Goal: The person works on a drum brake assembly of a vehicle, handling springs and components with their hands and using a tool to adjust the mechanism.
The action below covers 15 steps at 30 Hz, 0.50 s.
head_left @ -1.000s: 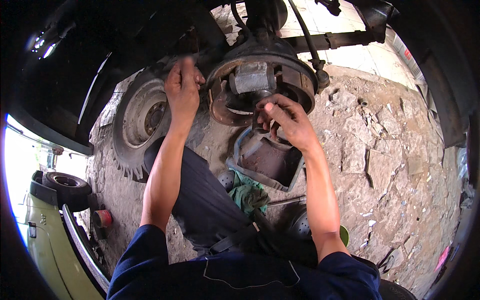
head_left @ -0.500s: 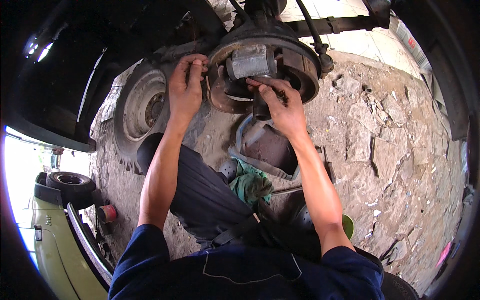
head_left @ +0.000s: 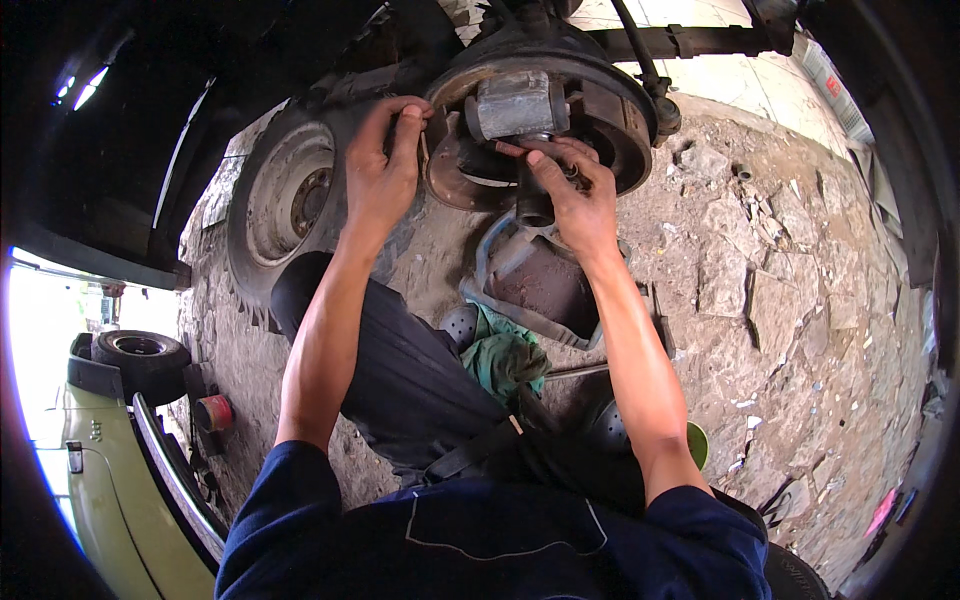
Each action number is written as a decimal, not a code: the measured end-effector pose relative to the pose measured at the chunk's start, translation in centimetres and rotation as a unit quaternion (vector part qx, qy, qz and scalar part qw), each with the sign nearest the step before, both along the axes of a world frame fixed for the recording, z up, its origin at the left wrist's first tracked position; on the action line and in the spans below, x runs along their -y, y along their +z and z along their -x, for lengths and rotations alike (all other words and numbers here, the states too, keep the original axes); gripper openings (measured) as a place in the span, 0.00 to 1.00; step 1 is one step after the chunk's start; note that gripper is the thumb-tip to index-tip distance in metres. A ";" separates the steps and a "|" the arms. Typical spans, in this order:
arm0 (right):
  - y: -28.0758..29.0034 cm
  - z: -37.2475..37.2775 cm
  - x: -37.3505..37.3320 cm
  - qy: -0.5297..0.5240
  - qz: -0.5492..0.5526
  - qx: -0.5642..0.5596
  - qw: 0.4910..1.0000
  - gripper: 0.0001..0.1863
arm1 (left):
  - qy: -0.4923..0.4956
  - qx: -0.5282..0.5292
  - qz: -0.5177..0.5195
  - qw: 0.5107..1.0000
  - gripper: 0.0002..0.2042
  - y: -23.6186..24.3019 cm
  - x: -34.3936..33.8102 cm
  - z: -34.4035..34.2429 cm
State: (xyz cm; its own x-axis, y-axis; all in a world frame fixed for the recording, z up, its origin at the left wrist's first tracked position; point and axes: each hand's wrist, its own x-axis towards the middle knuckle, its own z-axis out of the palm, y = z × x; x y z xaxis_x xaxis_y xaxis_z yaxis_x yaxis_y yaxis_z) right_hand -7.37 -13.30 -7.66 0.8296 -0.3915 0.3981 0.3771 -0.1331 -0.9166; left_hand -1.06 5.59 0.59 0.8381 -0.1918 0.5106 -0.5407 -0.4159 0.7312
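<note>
A dark round hub assembly [head_left: 630, 110] hangs under the vehicle, with a rusty inner face and a grey block [head_left: 515, 105] across it. A dark cylindrical spindle [head_left: 534, 205] points down from its middle. My left hand [head_left: 390, 150] is at the assembly's left edge, fingers curled and pinched near a thin metal piece [head_left: 424, 155]; what they hold is unclear. My right hand [head_left: 568, 185] is closed at the spindle, thumb and fingers on a small reddish-brown piece [head_left: 508, 148] below the grey block.
A detached wheel [head_left: 295, 200] lies at left. A tray [head_left: 535, 290], green cloth [head_left: 505, 365] and bar [head_left: 585, 371] are below the assembly. Broken stony ground [head_left: 790, 350] spreads right. A green vehicle [head_left: 110, 480] with tyre and a red can [head_left: 215, 412] are at lower left.
Both hands have moved up toward the assembly. The left has shifted right to its edge. The reddish piece in my right hand now shows below the grey block. The view has shifted slightly.
</note>
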 end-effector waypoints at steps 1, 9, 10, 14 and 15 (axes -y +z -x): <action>0.1 0.0 -0.1 -0.003 -0.006 0.001 1.000 0.13 | -0.001 -0.004 -0.002 1.000 0.12 0.0 0.0 0.0; 0.2 -0.2 -0.2 0.020 -0.081 -0.013 0.996 0.11 | 0.012 0.019 -0.003 1.000 0.11 -0.4 0.3 -0.1; 0.3 -0.1 -0.1 0.012 -0.073 -0.009 0.997 0.11 | 0.012 0.036 0.001 0.999 0.11 -0.6 0.4 -0.2; 0.7 0.1 0.0 -0.004 -0.024 0.002 1.000 0.11 | 0.016 0.028 0.014 0.999 0.12 -0.8 0.3 -0.5; 0.7 0.2 0.0 -0.007 -0.005 0.003 1.000 0.12 | 0.018 0.029 0.014 0.999 0.12 -0.8 0.4 -0.4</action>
State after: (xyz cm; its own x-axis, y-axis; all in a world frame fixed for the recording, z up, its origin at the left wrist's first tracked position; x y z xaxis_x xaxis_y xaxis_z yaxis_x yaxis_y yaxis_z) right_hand -7.55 -13.34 -6.98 0.8214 -0.4069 0.3996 0.3816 -0.1284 -0.9154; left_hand -0.64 5.17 -0.16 0.8135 -0.1477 0.5626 -0.5672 -0.4156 0.7111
